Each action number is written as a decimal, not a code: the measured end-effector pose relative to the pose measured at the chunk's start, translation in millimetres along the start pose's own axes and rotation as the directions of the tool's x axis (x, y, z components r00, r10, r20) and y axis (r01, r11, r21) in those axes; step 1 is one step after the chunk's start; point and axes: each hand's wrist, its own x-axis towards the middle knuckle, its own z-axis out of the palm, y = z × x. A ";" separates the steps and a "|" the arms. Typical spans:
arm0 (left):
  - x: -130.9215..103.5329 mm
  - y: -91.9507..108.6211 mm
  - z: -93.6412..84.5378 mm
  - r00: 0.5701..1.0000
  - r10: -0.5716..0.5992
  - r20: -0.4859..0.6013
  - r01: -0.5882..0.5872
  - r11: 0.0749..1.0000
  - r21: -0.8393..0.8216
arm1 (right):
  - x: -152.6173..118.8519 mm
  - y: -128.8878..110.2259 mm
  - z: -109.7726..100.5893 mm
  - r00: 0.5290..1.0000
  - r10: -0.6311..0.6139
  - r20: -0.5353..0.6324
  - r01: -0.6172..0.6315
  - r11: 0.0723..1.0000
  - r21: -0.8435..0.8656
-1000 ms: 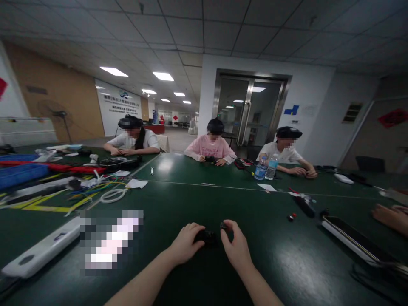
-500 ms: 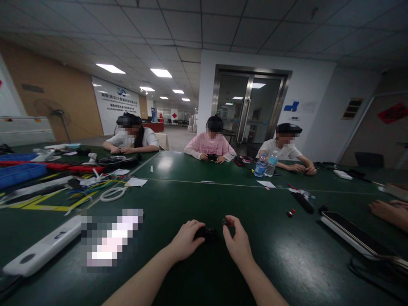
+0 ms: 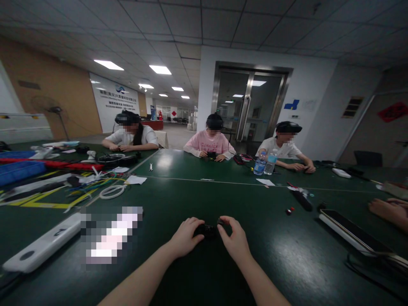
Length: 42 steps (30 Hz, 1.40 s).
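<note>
A small black device (image 3: 209,230), its exact kind too dark to make out, rests low over the green table (image 3: 204,199) in front of me. My left hand (image 3: 185,237) is closed around its left end, thumb at the near side and fingers at the far side. My right hand (image 3: 235,239) pinches a tiny dark piece (image 3: 220,222) between thumb and forefinger, right beside the device's right end. Whether the piece touches the device I cannot tell.
To the left lie a white power strip (image 3: 47,243), a blurred-out bright object (image 3: 111,238), a coiled white cable (image 3: 112,191) and a blue bin (image 3: 22,172). A dark-screened phone-like slab (image 3: 353,229) lies right. Two bottles (image 3: 265,163) stand farther back. Several people sit around.
My right hand has moved left with the tiny dark piece, up to the right end of the black device. The left hand keeps its hold almost unmoved.
</note>
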 end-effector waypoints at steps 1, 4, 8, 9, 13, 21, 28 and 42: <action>0.2 -0.7 0.5 1.000 0.002 0.000 -0.002 1.000 -0.003 | -0.1 -0.4 0.6 1.000 0.006 0.025 -0.005 1.000 -0.008; 1.3 -3.2 2.3 1.000 0.021 -0.014 -0.021 1.000 -0.009 | -0.4 -3.2 3.2 0.991 0.003 0.137 0.004 0.999 -0.048; 2.9 -5.8 4.3 0.999 0.032 -0.025 -0.032 0.999 -0.005 | -1.1 -10.2 7.4 0.973 -0.029 0.229 0.052 0.994 -0.095; 2.9 -6.0 4.4 0.999 0.031 -0.023 -0.031 0.999 -0.004 | -1.4 -11.8 8.3 0.970 -0.032 0.240 0.057 0.993 -0.099; 1.6 -4.8 3.3 0.999 0.040 -0.023 -0.040 0.999 -0.010 | -2.6 -14.5 10.6 0.968 -0.041 0.247 0.066 0.993 -0.097; 3.1 -7.2 5.5 0.999 0.045 -0.017 -0.045 0.999 0.005 | -3.9 -14.0 11.5 0.972 -0.062 0.229 0.091 0.989 -0.115; 3.5 -9.8 7.9 0.999 0.046 -0.029 -0.046 0.999 0.006 | -5.2 -12.8 11.8 0.971 -0.088 0.223 0.118 0.985 -0.125; 2.1 -5.3 4.7 0.999 0.035 -0.020 -0.035 0.999 -0.001 | -4.7 -11.4 10.3 0.971 -0.041 0.236 0.056 0.997 -0.058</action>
